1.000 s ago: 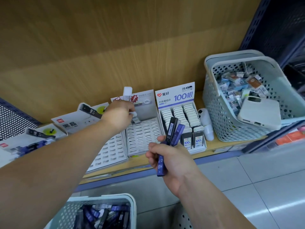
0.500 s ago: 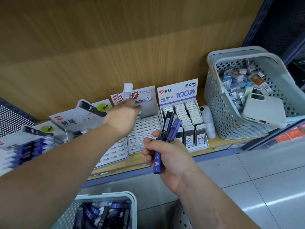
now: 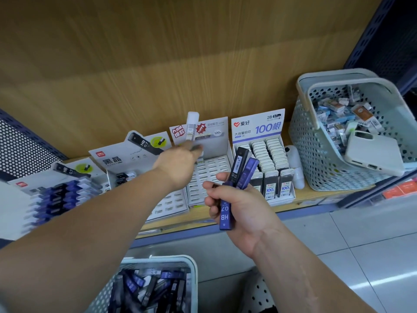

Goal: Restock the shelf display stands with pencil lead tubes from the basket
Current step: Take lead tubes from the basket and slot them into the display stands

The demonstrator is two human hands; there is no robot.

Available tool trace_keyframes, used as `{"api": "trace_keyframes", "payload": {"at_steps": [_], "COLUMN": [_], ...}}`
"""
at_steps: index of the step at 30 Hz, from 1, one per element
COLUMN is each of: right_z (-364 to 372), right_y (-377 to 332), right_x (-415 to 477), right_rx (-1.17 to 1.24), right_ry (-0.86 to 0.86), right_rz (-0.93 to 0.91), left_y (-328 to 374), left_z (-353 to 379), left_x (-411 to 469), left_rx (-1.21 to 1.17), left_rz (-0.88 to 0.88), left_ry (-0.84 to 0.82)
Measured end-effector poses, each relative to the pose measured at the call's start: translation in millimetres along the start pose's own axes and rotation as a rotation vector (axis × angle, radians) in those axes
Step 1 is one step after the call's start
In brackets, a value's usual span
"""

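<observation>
Pencil lead tubes (image 3: 155,288) were bound for the shelf (image 3: 320,194), and over the last second the view had swung left along it, bringing the dark-stocked far-left stand (image 3: 61,195) further into sight. The white slotted stand (image 3: 212,175) in the middle looked almost bare, so most of the restocking seemed yet to do. The basket (image 3: 162,259), low in front of the person, held the loose heap of dark and purple tubes. The left hand (image 3: 178,164) had travelled from over the white stand's slots up toward its header card. Its fingers were blurred, so whether they pinched a tube or had let one go could not be told. The right hand (image 3: 239,206) had stayed before the shelf, fingers curled tight round a bundle (image 3: 225,214) of black and purple tubes, likely the next stock to place.
</observation>
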State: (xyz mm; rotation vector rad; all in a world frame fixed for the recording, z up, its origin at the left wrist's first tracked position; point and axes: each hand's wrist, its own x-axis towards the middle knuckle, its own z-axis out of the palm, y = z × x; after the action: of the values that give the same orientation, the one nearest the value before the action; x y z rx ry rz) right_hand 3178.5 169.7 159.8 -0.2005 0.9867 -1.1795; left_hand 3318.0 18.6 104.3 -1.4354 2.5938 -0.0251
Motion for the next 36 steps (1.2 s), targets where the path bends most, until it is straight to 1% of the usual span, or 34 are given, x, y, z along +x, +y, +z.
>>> {"api": "trace_keyframes", "payload": {"at_steps": [2,3,4,5,6,8,10,11,14,16,21,24,27,33,34,36], "right_z": [0.9,1.9,3.2,4.7,6.6,10.7,16.2,19.8,35.4,49.5,83.8,96.6,105.5,122.3,125.9,132.8], "right_y": [-0.9,-1.1,-0.9,-0.2,0.8,4.0,7.8,10.4,20.5,28.7,47.1,56.7,64.2,74.6,77.1,82.7], "right_x": [0.6,1.0,1.5,2.1,2.7,3.6,3.9,4.1,5.0,4.6,-0.3,-5.8,-12.6,-19.4,-19.6,-18.7], "right_rx": [-0.02,-0.034,-0.049,-0.063,-0.074,-0.086,-0.085,-0.083,-0.099,-0.127,-0.15,-0.204,-0.207,-0.222,-0.235,-0.265], "right_ry": [0.01,0.011,0.011,0.007,-0.002,-0.021,-0.013,0.001,0.034,0.055,0.044,0.023,-0.04,-0.098,-0.115,-0.144], "right_rz": [-0.001,-0.002,-0.005,-0.01,-0.015,-0.032,-0.063,-0.08,-0.137,-0.17,-0.181,-0.21,-0.168,-0.013,0.009,0.044], "left_y": [-2.3,-2.9,-3.7,-3.8,-3.6,1.0,9.7,14.1,24.8,28.4,19.9,7.8,-8.7,-66.5,-78.9,-107.0], "left_z": [-0.6,-4.4,-8.6,-13.6,-19.3,-33.2,-50.6,-58.2,-71.2,-73.8,-80.7,-83.1,-80.5,-72.0,-70.4,-65.6], "left_x": [-5.8,-10.2,-15.7,-23.0,-31.7,-54.3,-85.3,-102.0,-145.9,-164.0,-187.3,-202.6,-223.1,-274.4,-280.1,-285.0], "left_rx": [-0.043,-0.047,-0.056,-0.122,-0.251,-0.653,-1.093,-1.24,-1.449,-1.554,-1.768,-1.851,-1.879,-1.784,-1.737,-1.584], "left_rz": [-0.05,-0.071,-0.084,-0.102,-0.119,-0.193,-0.282,-0.293,-0.303,-0.356,-0.557,-0.602,-0.63,-0.6,-0.613,-0.681], "left_ry": [0.013,0.047,0.109,0.182,0.235,0.258,0.193,0.134,-0.052,-0.084,-0.017,-0.008,-0.004,-0.058,-0.04,0.046]}}
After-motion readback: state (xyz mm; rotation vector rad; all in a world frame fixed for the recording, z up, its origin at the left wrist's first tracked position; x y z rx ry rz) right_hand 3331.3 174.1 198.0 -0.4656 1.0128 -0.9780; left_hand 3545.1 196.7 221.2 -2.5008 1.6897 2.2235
